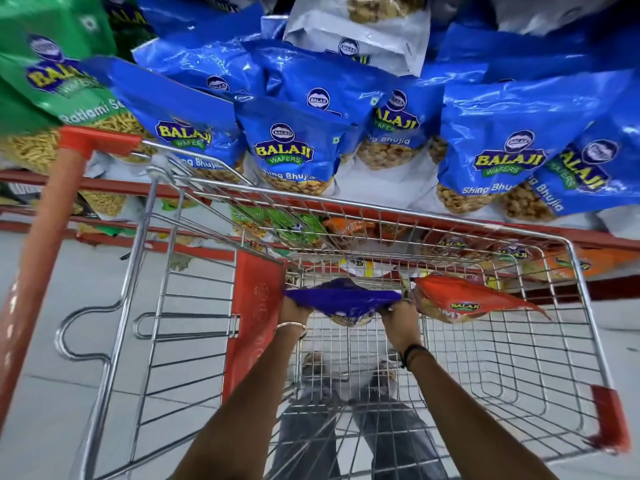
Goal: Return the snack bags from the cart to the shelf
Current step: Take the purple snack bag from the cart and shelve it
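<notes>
Gripping 1 blue bag (341, 299) inside the cart (519, 358), left hand (294, 308) and right hand (398, 318) are clutching its ends. An orange bag (460, 299) is lying just beside it.

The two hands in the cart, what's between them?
A blue snack bag, stretched between the left hand and right hand, one gripping each end, in the head view.

At lower centre, the left hand (294, 308) and right hand (398, 317) grip opposite ends of a blue snack bag (343, 299) inside the wire cart (554, 341). An orange bag (460, 299) lies just right. Blue bags (287, 147) fill the shelf (450, 221) across the top.
</notes>
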A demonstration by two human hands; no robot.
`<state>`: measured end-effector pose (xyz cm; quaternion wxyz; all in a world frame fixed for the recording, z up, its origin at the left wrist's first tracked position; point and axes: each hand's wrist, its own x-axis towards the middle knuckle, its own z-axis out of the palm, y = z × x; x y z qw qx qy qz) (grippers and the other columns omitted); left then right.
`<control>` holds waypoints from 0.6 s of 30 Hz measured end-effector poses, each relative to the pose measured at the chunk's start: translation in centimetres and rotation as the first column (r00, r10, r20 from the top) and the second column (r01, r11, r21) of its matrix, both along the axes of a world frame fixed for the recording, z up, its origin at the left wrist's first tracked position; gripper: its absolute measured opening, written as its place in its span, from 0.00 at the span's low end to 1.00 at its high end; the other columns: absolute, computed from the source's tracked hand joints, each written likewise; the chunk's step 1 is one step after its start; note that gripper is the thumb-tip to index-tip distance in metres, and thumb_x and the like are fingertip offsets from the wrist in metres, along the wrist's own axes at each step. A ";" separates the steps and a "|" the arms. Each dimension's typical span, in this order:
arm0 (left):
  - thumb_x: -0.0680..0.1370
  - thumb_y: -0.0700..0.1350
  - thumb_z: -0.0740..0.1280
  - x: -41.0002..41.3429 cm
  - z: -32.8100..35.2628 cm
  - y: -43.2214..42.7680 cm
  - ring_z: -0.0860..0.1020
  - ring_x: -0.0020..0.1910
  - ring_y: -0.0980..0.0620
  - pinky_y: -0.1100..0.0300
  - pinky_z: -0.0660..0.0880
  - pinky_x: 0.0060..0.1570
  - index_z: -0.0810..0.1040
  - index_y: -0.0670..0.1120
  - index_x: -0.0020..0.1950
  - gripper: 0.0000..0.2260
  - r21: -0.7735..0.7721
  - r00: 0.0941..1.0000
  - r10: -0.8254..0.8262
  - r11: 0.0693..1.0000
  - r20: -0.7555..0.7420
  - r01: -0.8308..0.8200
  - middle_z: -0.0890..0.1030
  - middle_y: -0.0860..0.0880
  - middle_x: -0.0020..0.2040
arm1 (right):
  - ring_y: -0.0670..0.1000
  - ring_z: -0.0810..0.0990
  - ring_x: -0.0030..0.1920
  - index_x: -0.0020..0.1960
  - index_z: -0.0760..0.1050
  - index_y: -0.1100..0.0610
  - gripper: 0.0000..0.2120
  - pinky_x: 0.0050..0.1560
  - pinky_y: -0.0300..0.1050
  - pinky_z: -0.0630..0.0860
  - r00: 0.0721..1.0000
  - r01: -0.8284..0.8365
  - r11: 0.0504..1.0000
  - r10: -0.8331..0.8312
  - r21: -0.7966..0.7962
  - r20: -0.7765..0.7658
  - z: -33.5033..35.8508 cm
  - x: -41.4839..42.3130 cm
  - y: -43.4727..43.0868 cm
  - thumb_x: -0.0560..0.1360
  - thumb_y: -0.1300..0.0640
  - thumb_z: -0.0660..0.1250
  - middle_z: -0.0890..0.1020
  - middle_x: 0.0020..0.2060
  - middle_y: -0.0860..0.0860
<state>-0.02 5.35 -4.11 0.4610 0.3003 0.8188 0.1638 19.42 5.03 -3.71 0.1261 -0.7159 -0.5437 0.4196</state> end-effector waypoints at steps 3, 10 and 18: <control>0.66 0.25 0.67 -0.3 2.3 0.1 0.72 0.46 0.49 0.68 0.72 0.38 0.77 0.29 0.49 0.13 0.223 1.000 -0.006 0.975 0.024 0.000 0.82 0.35 0.42 | 0.56 0.82 0.42 0.47 0.81 0.64 0.07 0.40 0.42 0.71 1.000 -0.011 0.998 0.012 0.069 -0.027 2.2 0.0 -0.3 0.75 0.64 0.64 0.85 0.42 0.59; 0.66 0.28 0.68 -1.3 14.9 0.4 0.74 0.35 0.57 0.60 0.69 0.39 0.80 0.32 0.42 0.06 0.475 0.996 -0.088 0.876 -0.004 0.079 0.82 0.37 0.37 | 0.50 0.82 0.38 0.44 0.82 0.59 0.05 0.37 0.32 0.75 0.992 -0.017 0.950 0.055 0.311 -0.114 12.0 0.6 -0.4 0.73 0.63 0.68 0.85 0.39 0.53; 0.68 0.29 0.68 -0.1 29.2 2.6 0.75 0.22 0.65 0.64 0.79 0.27 0.78 0.33 0.45 0.07 0.695 0.966 -0.167 0.718 0.196 -0.017 0.79 0.57 0.23 | 0.38 0.71 0.27 0.34 0.81 0.62 0.06 0.29 0.33 0.65 0.973 0.033 0.736 0.131 0.676 -0.190 27.6 2.9 2.0 0.68 0.62 0.72 0.79 0.21 0.42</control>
